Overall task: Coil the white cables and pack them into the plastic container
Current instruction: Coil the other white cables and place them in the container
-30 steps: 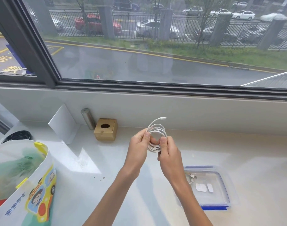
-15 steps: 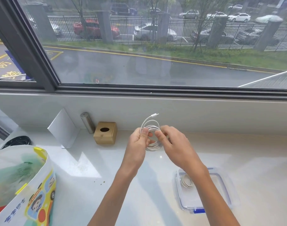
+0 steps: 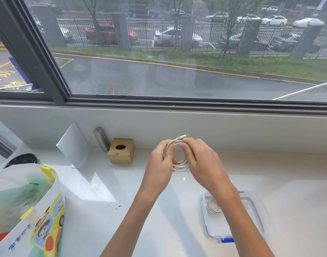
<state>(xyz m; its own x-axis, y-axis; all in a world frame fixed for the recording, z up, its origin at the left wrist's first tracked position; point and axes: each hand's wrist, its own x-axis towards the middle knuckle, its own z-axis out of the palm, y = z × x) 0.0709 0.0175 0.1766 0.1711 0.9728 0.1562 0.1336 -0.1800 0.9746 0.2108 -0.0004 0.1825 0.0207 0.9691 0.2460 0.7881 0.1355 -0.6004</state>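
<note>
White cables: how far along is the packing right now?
Done: one coiled cable lies in the plastic container. In hand: the left hand and right hand both grip a second white coil above the counter, its connector end poking out on top. Left: secure that loose end, then put this coil in the container beside the first. No other loose cables are visible.
</note>
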